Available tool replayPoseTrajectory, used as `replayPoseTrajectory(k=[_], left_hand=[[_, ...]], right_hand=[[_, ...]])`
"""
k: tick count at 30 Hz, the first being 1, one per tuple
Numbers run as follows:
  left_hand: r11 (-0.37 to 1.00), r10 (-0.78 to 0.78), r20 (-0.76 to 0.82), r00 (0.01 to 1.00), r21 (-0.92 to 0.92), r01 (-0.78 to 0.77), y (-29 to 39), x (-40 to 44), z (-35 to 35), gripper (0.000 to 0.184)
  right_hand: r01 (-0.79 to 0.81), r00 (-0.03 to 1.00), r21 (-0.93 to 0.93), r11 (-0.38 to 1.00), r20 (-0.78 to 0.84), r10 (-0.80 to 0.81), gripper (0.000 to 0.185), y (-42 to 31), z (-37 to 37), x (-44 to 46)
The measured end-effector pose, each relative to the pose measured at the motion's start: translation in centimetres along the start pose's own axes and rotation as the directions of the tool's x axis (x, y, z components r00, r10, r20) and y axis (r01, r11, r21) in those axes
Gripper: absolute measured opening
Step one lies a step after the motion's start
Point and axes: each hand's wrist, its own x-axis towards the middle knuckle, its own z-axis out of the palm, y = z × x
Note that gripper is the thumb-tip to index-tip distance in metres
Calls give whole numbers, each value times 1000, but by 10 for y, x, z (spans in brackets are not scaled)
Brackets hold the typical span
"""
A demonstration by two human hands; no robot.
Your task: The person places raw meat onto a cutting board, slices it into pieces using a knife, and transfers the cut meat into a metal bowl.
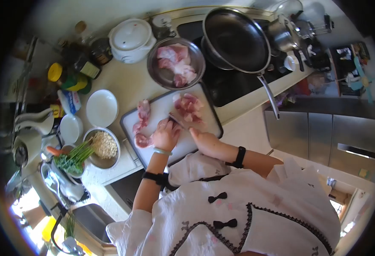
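On the white cutting board (pixel 157 109) with a dark rim, my left hand (pixel 166 135) presses down on raw meat, its fingers curled. A strip of meat (pixel 141 117) lies along the board's left side, and its lower end (pixel 142 141) reaches my left hand. My right hand (pixel 204 140) is closed round a knife, mostly hidden by the fingers; the blade (pixel 179 120) lies beside my left fingertips. Cut meat pieces (pixel 189 107) rest just beyond the blade. Behind the board, a metal bowl (pixel 152 76) holds larger chunks of raw meat (pixel 176 62).
A frying pan (pixel 237 40) stands on the black stove (pixel 228 87), its handle (pixel 269 96) past the counter edge. A lidded white pot (pixel 131 39), a white bowl (pixel 102 108), a bowl of pale pieces (pixel 105 145), green leaves (pixel 74 160) and bottles (pixel 85 66) stand left.
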Motion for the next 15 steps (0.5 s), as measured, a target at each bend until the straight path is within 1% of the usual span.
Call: replayPoseTrajectory(k=[2,3,4,6,7,8,9,10,11,12,13,14,15], left_hand=[[998,-62,-31,998,2,62,2,-2,3,27],[1000,-13,-13,1000,16,14,-16,-8,14,30],[999,44,-1,999,22,-44,-30,-11,33,32],[997,37,36,999,-69,-35,-16,-4,15,40],[993,34,54,998,-114,-27,-8,0,5,43],[994,35,15,999,-105,-34,-7,3,4,43],[996,9,6,1000,-84,-9,-8,3,6,41],[998,-28,-1,1000,-58,28,-7,4,7,39],[996,-80,4,997,-47,80,-6,4,9,33],[996,-81,-3,997,-40,81,-5,5,6,33],[999,-22,-19,1000,-23,21,-4,6,2,28],[999,39,-31,999,-6,-40,-2,6,-2,23],[998,49,-25,998,-42,-50,3,9,-7,20]], right_hand=[[67,996,118,991,-66,-59,20,-1,13,19],[309,891,345,887,-431,-142,19,-3,22,41],[153,967,294,944,-240,-82,21,-8,18,50],[33,995,504,863,-102,21,27,-24,-11,62],[1,984,550,835,-148,96,30,-20,12,76],[-21,967,597,802,-192,169,33,-17,34,90],[-2,916,362,932,-373,146,32,-14,51,95],[-9,989,358,934,-135,62,30,-15,19,76],[-79,985,488,869,-93,142,29,-18,5,61],[-150,977,609,779,-30,211,28,-21,-1,53],[-142,979,611,779,-29,202,28,-11,9,47],[-8,981,548,837,-157,112,28,3,26,44],[117,962,469,875,-273,18,29,4,29,41]])
